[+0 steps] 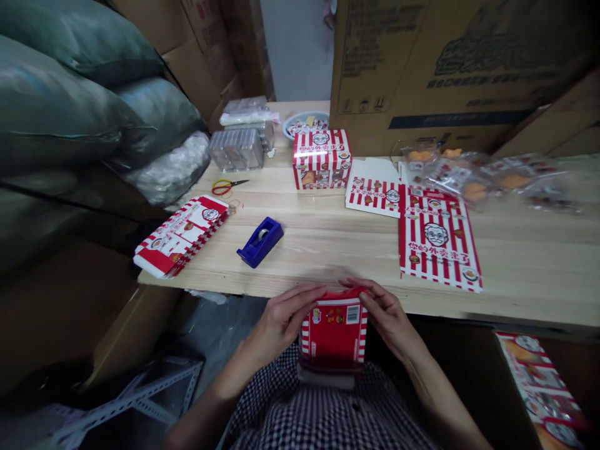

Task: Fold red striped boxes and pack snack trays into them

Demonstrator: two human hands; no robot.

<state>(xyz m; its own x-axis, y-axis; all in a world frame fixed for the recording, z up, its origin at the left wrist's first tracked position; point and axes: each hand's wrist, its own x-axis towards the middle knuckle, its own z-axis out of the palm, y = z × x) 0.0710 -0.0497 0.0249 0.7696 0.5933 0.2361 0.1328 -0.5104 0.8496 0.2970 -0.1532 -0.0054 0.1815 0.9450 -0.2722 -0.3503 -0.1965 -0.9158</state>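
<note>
Between my hands, over my lap at the table's front edge, is a red-and-white striped cardboard box (334,334) with a barcode on its red panel. My left hand (287,315) grips its upper left edge, fingers along the top. My right hand (382,312) pinches the upper right corner. The box's far side is hidden. On the table beyond lies a blue tape dispenser (261,242). Flat striped cartons (438,240) rest to the right, and a stack of folded cartons (182,236) to the left.
A made-up striped box (322,160) stands at the back beside a bowl (287,125) of small packets. Yellow-and-red scissors (225,185) and clear plastic cases (237,150) are at the left. Bagged pieces (473,178) lie right, before a large brown carton (450,75). Grey sacks (60,106) are piled left.
</note>
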